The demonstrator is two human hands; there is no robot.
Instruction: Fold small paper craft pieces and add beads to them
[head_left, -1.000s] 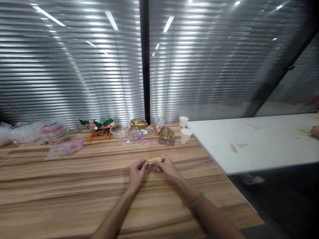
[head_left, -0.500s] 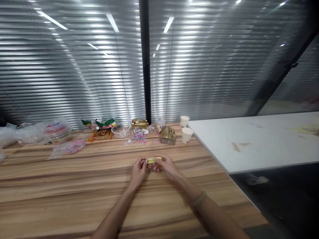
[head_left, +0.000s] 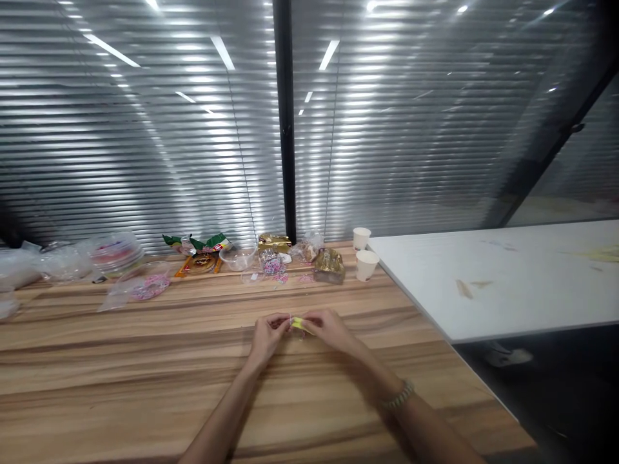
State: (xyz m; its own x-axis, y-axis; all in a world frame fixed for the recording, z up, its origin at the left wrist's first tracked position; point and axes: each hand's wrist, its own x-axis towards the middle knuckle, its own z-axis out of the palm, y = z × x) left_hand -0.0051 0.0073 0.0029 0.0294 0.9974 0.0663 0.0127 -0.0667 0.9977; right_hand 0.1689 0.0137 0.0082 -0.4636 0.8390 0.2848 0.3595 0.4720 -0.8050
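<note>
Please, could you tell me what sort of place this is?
Probably an office or meeting room: slatted blinds show behind glass, a white table stands beside the wooden one, and ceiling lights reflect above.

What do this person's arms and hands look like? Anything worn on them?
The left hand and right hand are ungloved, and no sleeves show. A greenish, segmented-looking band circles the right forearm; its finer detail is blurred.

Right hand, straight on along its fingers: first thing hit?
Probably the left hand, whose fingertips sit just beyond the yellow piece the right hand holds; depth there is hard to judge.
</note>
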